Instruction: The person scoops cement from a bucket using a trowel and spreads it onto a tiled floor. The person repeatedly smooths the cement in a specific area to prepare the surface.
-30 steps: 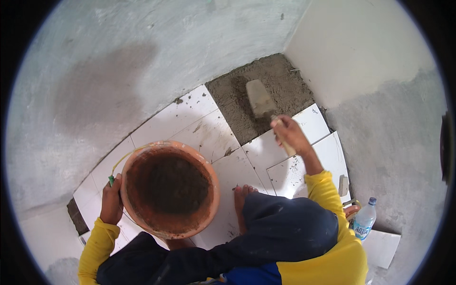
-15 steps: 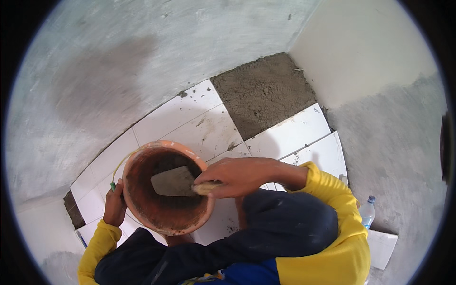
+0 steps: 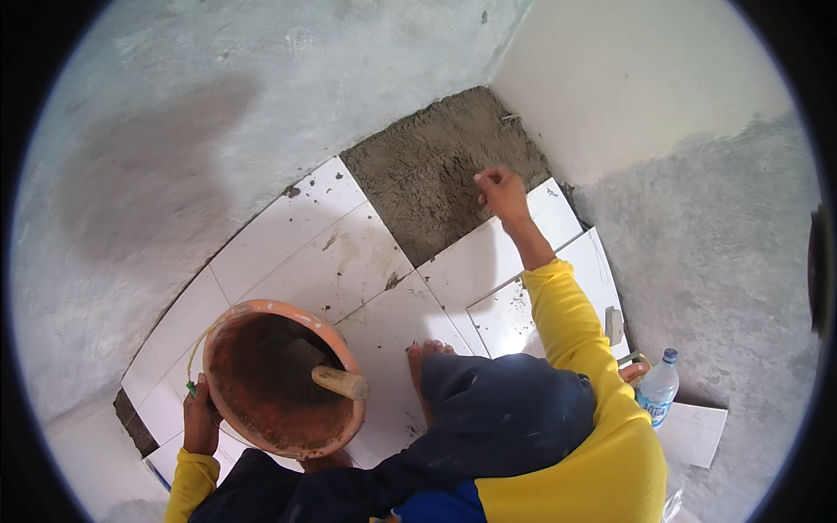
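My left hand [image 3: 200,417] grips the side of an orange bucket [image 3: 349,416], beside the green grip [image 3: 191,388] on its yellow handle. The bucket is tilted and holds dark grey mortar at its bottom. A trowel lies inside, its wooden handle [image 3: 339,381] resting over the right rim. My right hand [image 3: 500,193], out at the end of my stretched arm, hovers over or touches a bed of wet mortar [image 3: 414,152] in the corner, fingers curled and pinched; what they hold, if anything, is too small to make out. White tiles [image 3: 305,261] surround the mortar bed on two sides.
Rough plastered walls [image 3: 157,131] meet at the corner behind the mortar. A plastic water bottle [image 3: 658,392] stands at lower right beside a loose white tile [image 3: 697,436]. A small block [image 3: 613,324] lies on the right-hand tiles, and my bare foot [image 3: 423,370] rests near the bucket.
My right hand took the trowel from the mortar bed into the bucket, let it go there, and has moved back out over the mortar. The bucket has shifted down slightly in view.
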`<state>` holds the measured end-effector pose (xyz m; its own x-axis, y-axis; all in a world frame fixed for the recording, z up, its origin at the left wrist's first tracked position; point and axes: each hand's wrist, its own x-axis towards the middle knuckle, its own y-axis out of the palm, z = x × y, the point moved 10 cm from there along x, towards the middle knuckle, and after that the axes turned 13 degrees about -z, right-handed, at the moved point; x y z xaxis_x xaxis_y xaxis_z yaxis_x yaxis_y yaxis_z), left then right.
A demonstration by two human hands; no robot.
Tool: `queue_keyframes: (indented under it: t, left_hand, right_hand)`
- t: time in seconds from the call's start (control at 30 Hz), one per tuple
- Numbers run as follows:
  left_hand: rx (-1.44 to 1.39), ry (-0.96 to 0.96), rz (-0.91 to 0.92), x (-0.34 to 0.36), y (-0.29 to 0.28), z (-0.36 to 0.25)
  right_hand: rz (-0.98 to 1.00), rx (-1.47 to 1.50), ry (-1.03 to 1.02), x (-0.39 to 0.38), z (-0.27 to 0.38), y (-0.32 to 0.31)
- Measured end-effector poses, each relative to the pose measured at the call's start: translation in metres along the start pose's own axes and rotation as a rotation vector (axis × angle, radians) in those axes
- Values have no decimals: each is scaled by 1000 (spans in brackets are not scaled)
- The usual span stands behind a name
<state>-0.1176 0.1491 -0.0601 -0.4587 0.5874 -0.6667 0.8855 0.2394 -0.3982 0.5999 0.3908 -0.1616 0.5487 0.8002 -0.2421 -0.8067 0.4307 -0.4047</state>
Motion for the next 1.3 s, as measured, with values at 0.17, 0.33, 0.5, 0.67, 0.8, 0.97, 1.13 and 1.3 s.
queue_keyframes:
  t: [0.17,0.33,0.5,0.67,0.8,0.97,1.13,1.3]
  left_hand:
    - [-72,-5,-69,-3,11,-6]
    - [-36,-41,34,5,-11,6]
    - [-20,1,-43,5,3,-1]
    - [44,-22,-183,-4,2,-11]
    - [82,-26,-213,-5,-6,-9]
    - [36,-80,-57,2,-11,4]
    - [5,-60,-172,-2,-8,2]
    - [-16,-73,-147,0,-8,2]
  right_hand:
    - [-68,-43,-89,9,-11,-4]
    - [-227,-346,-298,65,8,-31]
    - [-313,-639,-468,183,36,-52]
    - [10,-1289,-856,220,54,9]
    - [102,-1364,-965,229,52,22]
    - [262,-1381,-1044,238,47,26]
    - [355,-1376,-963,233,49,29]
    - [412,-1311,-967,227,58,25]
